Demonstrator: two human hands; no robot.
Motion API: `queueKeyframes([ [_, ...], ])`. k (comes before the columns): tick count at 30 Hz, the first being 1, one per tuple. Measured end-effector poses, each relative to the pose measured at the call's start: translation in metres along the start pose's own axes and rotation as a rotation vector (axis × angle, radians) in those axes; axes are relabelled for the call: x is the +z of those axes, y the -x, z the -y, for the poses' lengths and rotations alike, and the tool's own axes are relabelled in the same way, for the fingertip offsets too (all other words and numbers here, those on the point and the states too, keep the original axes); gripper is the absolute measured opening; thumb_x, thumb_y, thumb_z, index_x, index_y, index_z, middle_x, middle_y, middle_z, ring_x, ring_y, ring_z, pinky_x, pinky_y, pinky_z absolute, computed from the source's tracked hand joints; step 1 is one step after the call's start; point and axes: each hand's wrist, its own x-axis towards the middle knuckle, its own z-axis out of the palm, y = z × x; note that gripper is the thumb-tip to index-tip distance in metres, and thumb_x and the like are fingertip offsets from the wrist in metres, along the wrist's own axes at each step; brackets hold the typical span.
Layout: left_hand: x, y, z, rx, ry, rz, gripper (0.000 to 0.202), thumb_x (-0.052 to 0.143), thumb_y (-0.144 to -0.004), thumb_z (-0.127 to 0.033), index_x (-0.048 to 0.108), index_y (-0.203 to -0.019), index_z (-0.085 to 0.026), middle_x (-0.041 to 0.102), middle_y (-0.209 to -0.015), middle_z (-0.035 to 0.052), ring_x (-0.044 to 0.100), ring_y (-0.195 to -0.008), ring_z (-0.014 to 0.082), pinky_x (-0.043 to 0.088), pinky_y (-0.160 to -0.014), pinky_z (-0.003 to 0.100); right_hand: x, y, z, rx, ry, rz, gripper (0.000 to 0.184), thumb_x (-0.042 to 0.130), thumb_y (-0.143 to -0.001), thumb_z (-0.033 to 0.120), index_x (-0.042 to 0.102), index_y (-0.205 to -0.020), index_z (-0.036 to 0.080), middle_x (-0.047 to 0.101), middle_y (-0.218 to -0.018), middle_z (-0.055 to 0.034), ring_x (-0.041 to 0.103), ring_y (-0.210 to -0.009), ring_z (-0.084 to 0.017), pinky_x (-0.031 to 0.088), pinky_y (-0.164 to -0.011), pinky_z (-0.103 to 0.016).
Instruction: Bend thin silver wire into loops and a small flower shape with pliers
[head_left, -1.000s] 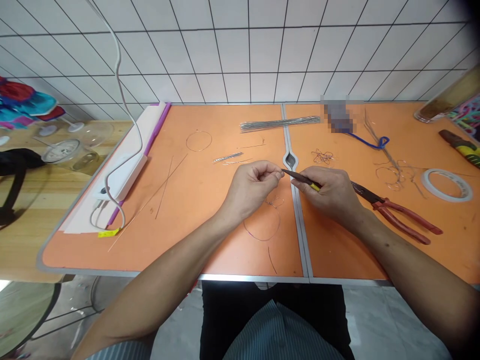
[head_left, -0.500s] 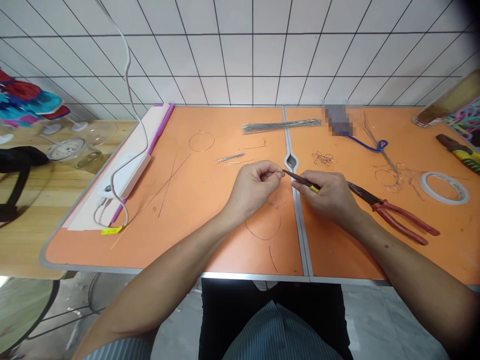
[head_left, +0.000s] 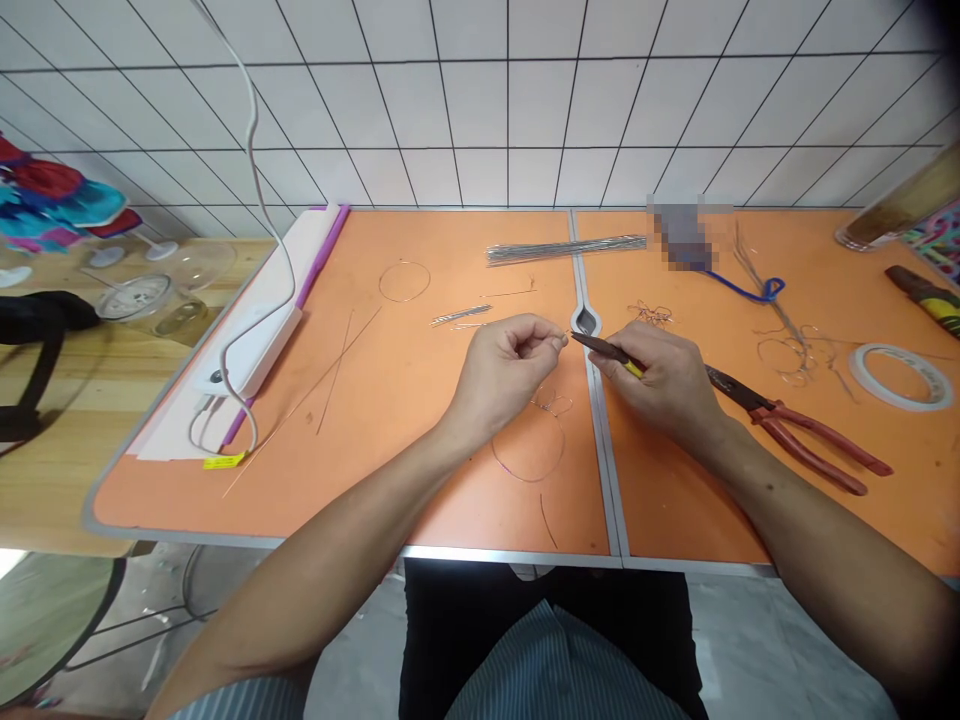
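A person's left hand point(head_left: 502, 368) pinches a fine wire point(head_left: 567, 340) between thumb and fingers, the piece almost too thin to make out at the fingertips, while the right hand point(head_left: 664, 385) closes around the yellow grip of small pliers point(head_left: 606, 350). The dark pliers tips point left and sit just beside the left fingertips, above the metal seam point(head_left: 604, 450) joining two orange tabletops; whether they touch the wire cannot be told. Nothing stands between the two hands.

Below the left wrist lie a wire loop point(head_left: 529, 450) and a small wire tangle point(head_left: 552, 403). Just right of the right hand rest red-handled pliers point(head_left: 806, 445), near a roll of white tape point(head_left: 900, 377) and a loose heap of wire point(head_left: 787, 350). Another small tangle point(head_left: 651, 315) lies ahead of the right hand.

Farther up the table are a bundle of straight rods point(head_left: 566, 250), a second wire loop point(head_left: 404, 282) and a blurred object point(head_left: 679, 235) trailing a blue cord point(head_left: 742, 288). To the left, two long straight wires point(head_left: 337, 370) lie beside a white power strip point(head_left: 247, 350) and its cable. A glass jar point(head_left: 896, 205) leans at the top right corner. White tiles point(head_left: 487, 100) line the wall behind.
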Motion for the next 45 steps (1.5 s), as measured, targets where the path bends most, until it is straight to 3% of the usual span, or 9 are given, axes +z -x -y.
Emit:
queueKeyframes([
  [18, 0.001, 0.001, 0.003, 0.097, -0.083, 0.037, 0.015, 0.067, -0.094, -0.024, 0.079, -0.086, -0.019, 0.067, -0.075, 0.0012, 0.055, -0.068, 0.0136, 0.041, -0.063, 0.029, -0.001, -0.001, -0.002, 0.020, -0.148, 0.044, 0.016, 0.070, -0.104, 0.030, 0.077, -0.093, 0.022, 0.072, -0.080, -0.0026, 0.065, -0.072, -0.019, 0.045, -0.066, -0.033],
  [28, 0.002, 0.000, 0.004, 0.141, -0.071, 0.050, 0.015, 0.066, -0.094, -0.020, 0.077, -0.085, -0.019, 0.065, -0.074, 0.0005, 0.053, -0.067, 0.0130, 0.041, -0.063, 0.028, -0.005, -0.001, 0.004, 0.086, -0.202, 0.080, 0.020, 0.069, -0.102, 0.031, 0.073, -0.084, 0.021, 0.063, -0.071, 0.0015, 0.055, -0.063, -0.014, 0.040, -0.061, -0.031],
  [36, 0.004, 0.002, 0.005, 0.126, -0.052, 0.046, 0.015, 0.065, -0.093, -0.021, 0.076, -0.083, -0.019, 0.062, -0.071, -0.0001, 0.050, -0.064, 0.0124, 0.038, -0.059, 0.027, -0.007, 0.003, 0.008, 0.145, -0.127, 0.105, 0.028, 0.068, -0.102, 0.035, 0.067, -0.077, 0.021, 0.052, -0.065, 0.0034, 0.047, -0.060, -0.013, 0.034, -0.059, -0.031],
  [45, 0.005, 0.004, 0.005, 0.074, -0.041, 0.018, 0.014, 0.066, -0.089, -0.021, 0.074, -0.078, -0.020, 0.059, -0.068, -0.0009, 0.048, -0.062, 0.0120, 0.037, -0.057, 0.027, -0.003, 0.008, 0.011, 0.089, 0.022, 0.044, 0.028, 0.065, -0.104, 0.033, 0.069, -0.079, 0.021, 0.058, -0.067, 0.0009, 0.051, -0.062, -0.015, 0.033, -0.060, -0.032],
])
